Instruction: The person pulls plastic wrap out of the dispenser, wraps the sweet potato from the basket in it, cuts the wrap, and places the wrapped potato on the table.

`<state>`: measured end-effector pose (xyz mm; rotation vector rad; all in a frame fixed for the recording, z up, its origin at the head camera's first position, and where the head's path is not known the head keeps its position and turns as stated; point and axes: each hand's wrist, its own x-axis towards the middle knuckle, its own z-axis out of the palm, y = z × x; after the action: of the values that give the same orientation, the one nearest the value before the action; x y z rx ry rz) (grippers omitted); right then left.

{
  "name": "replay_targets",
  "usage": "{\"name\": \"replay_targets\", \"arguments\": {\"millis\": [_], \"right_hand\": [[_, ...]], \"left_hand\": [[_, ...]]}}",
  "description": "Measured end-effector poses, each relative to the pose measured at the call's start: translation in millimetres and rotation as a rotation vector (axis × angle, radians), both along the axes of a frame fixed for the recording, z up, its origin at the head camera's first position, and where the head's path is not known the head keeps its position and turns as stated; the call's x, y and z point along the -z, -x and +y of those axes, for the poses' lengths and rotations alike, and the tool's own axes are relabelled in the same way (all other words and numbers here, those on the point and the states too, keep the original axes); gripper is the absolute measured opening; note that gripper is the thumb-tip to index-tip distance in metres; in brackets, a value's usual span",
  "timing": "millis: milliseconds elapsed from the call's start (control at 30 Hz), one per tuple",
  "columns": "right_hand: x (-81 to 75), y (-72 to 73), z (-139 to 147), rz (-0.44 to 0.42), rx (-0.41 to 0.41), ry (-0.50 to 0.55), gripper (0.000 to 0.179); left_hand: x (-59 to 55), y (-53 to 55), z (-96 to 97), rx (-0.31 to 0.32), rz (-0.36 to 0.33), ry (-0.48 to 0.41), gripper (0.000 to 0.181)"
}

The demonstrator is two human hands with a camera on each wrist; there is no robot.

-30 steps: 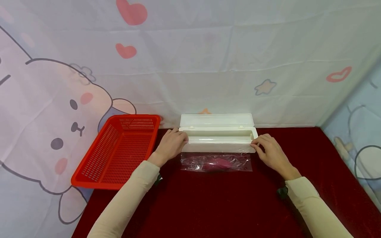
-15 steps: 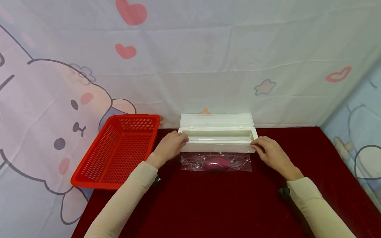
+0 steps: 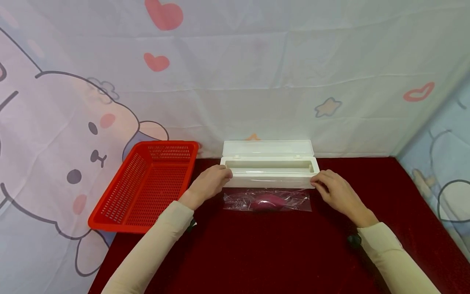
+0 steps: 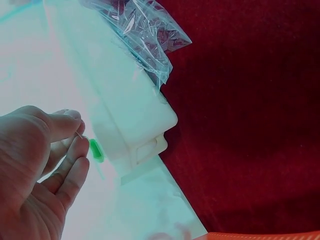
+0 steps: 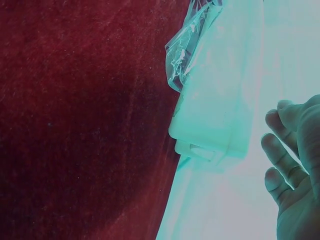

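A long white cling film box (image 3: 270,182) stands at the table's back with its lid (image 3: 268,148) raised and a pale roll (image 3: 269,170) inside. At the box's left end my left hand (image 3: 211,180) pinches the edge of the clear cling film between thumb and fingertips. My right hand (image 3: 335,190) does the same at the right end, its other fingers loosely bent in the right wrist view. Crinkled cling film (image 3: 238,201) lies in front of the box, over a magenta rounded thing (image 3: 269,202). Close to the left fingertips is a small green piece (image 4: 96,151).
To the left sits a red slotted plastic basket (image 3: 158,192), just beyond my left forearm. A dark red cloth (image 3: 271,253) covers the table. Behind the box hangs a pale printed curtain (image 3: 235,102), which also closes off the right side.
Both hands have drawn back very slightly toward the person, keeping their pinch at the box's ends. The box, basket and magenta thing have stayed in place.
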<state>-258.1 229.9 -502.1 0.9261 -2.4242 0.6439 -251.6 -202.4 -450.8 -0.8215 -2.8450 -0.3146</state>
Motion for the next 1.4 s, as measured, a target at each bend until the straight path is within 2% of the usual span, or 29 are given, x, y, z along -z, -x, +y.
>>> {"name": "replay_targets", "arguments": {"millis": [567, 1067, 1400], "right_hand": [[-0.9, -8.8, 2, 0.008, -0.001, -0.013, 0.018], [-1.5, -23.2, 2, 0.037, -0.028, -0.004, 0.021], [3.7, -33.9, 5, 0.008, -0.035, -0.034, 0.019]], "left_hand": [[-0.6, -7.0, 0.6, 0.000, -0.018, 0.020, 0.005], [-4.6, -20.8, 1.3, 0.033, 0.022, 0.042, 0.004], [-5.3, -31.1, 2.0, 0.059, 0.017, 0.078, 0.006]]}}
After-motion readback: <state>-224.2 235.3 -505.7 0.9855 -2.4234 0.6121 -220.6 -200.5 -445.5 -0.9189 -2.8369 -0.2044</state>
